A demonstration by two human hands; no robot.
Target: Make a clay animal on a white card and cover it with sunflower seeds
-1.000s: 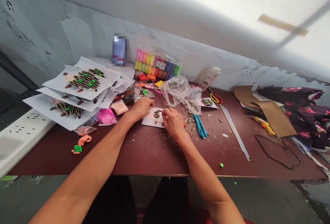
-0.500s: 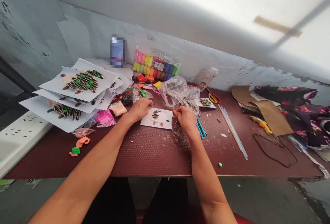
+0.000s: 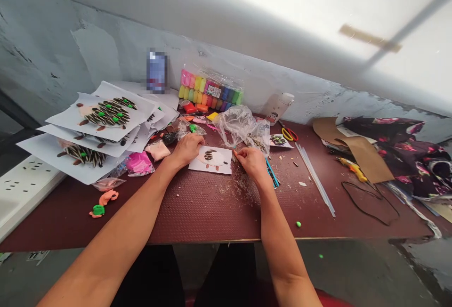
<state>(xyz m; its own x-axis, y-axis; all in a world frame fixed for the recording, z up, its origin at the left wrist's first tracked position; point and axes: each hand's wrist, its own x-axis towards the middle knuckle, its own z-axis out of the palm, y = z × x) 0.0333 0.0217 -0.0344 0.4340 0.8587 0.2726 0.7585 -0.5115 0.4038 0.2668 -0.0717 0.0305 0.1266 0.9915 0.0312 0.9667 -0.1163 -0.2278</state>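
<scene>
A white card (image 3: 211,167) lies flat on the table in front of me, bearing a pale hedgehog shape with brown feet, a dark nose and several striped sunflower seeds (image 3: 211,155) on its back. My left hand (image 3: 189,149) is closed at the card's upper left edge, its fingertips partly hidden. Just right of the card, my right hand (image 3: 251,161) is pinched shut. Something small and orange shows at its fingertips, too small to name. Behind that hand a clear plastic bag (image 3: 235,123) holds more seeds.
Stacked hedgehog pictures (image 3: 106,114) stand at the left beside a white power strip (image 3: 21,182). Coloured clay packs (image 3: 212,90) lean on the wall. Scissors (image 3: 289,133), clear glue sticks (image 3: 316,180), a yellow glue gun (image 3: 353,168) and a white bottle (image 3: 280,108) are to the right.
The view has shifted slightly, moving everything a little left. More seeds now show on the hedgehog's back. My right hand remains beside the card, its fingers still pinched.
</scene>
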